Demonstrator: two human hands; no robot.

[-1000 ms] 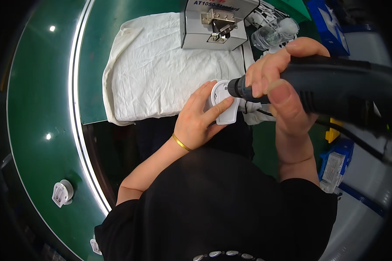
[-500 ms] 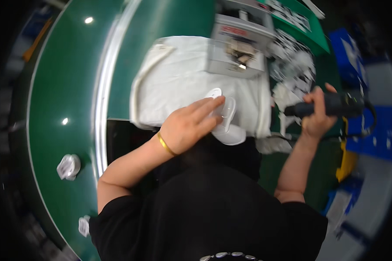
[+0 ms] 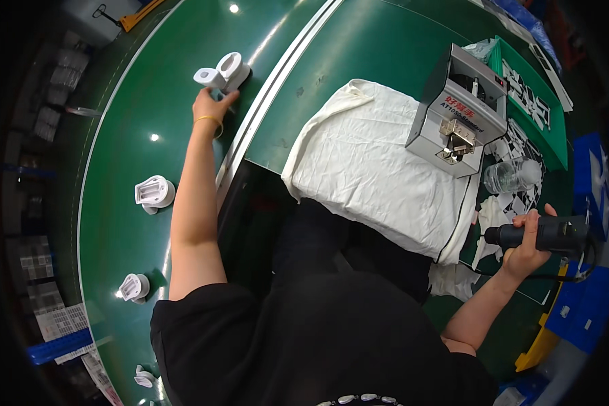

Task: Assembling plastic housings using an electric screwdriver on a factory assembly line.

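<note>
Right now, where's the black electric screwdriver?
In the head view the black electric screwdriver is at the far right, held in the right hand, just right of the white cloth and below the grey dispenser box.

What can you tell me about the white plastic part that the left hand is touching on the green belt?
The white plastic part looks like a moulded housing of smooth, slightly glossy plastic: a rounded body with an oval opening on top and a small blocky piece sticking out to its left. It sits on the green belt at the far side, near the belt's pale edge rail. The left hand reaches it with the arm stretched out, fingers at its lower side. Whether they grip it cannot be told.
</note>
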